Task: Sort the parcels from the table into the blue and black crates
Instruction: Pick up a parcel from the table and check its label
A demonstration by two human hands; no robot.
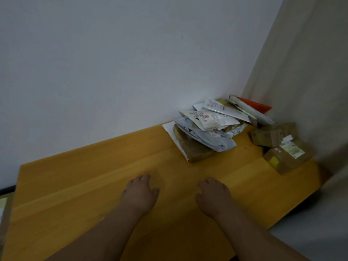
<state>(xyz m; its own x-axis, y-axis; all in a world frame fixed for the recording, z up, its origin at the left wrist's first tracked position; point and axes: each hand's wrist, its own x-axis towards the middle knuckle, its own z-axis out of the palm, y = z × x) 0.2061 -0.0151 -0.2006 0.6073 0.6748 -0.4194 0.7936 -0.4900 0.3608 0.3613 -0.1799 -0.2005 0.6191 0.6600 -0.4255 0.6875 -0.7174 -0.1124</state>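
Note:
A heap of parcels (212, 125) lies at the far right of the wooden table (79, 185), against the wall. It holds white and grey mailer bags, a brown box (190, 146) underneath and a red-and-white envelope (254, 108) at the back. Two more cardboard boxes (271, 135) (286, 157) sit by the table's right edge. My left hand (139, 193) and my right hand (214, 194) rest palm down on the table, side by side, well short of the heap. Both hold nothing. No crate is in view.
A white wall runs behind the table. A beige curtain (301, 72) hangs at the right, close to the cardboard boxes. The table's right edge drops to a pale floor (310, 232). Something dark shows at the far left edge.

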